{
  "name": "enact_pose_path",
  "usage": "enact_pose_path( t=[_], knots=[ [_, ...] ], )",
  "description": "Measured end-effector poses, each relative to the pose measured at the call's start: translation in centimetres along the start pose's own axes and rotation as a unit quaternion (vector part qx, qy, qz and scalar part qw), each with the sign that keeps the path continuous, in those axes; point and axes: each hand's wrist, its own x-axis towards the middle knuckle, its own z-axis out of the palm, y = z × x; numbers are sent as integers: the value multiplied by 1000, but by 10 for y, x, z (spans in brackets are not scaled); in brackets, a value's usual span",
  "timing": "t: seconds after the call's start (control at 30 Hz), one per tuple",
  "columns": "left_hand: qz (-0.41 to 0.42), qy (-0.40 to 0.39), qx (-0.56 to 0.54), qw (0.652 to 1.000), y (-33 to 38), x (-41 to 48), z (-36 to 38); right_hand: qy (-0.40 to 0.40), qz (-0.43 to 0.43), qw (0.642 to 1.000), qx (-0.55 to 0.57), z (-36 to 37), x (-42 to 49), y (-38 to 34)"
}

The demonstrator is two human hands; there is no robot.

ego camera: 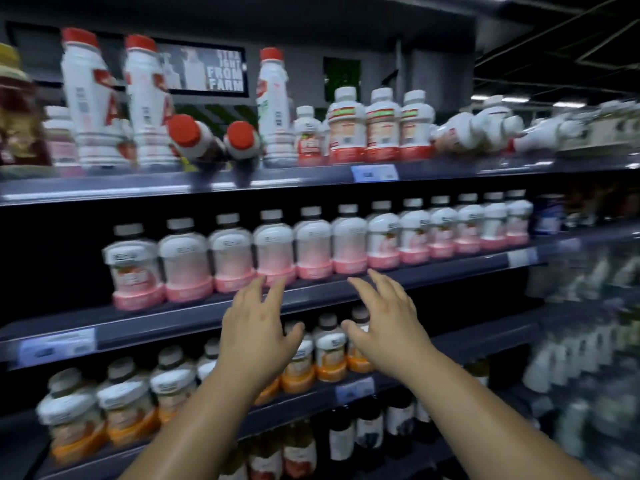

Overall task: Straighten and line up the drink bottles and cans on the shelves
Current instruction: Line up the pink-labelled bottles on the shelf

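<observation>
Pink bottles (311, 244): upright in one tight row on the middle shelf (173, 320), bases close to its front lip.
Left hand (258, 327): fingers spread, holding nothing, raised in front of that lip. Its fingertips overlap the pink bases from where I watch (I cannot tell whether they touch).
Right hand (384, 317): also splayed and empty, just beside the left, fingertips up at the same edge.
Room to move: I see a dark gap on the middle shelf left of the row, and a narrow gap between the two hands.
Top shelf (311, 179): two red-capped bottles (194, 138) lie tipped, caps poking past the front edge. Further right, white bottles (479, 128) lie on their sides.
Orange bottles (329, 351): on the shelf below, partly hidden behind both hands.
</observation>
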Motion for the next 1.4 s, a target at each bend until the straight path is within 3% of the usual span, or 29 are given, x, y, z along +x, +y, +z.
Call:
enact_pose_path(
  t=[0.33,0.7,0.9,1.13,1.3,1.4],
  knots=[
    [64,-55,-25,996,110,31,76,-35,48,998,25,-28,-3,115],
    [183,6,-54,982,212,139,153,41,102,994,-23,-47,57,235],
    [274,42,26,960,249,170,190,63,101,992,-35,-43,85,291],
    [173,57,124,976,248,165,203,78,9,997,-28,-38,122,344],
    [70,87,111,988,303,170,194,60,-94,994,16,-57,143,379],
    [80,110,101,986,353,189,184,70,-118,988,76,-85,154,405]
  ],
)
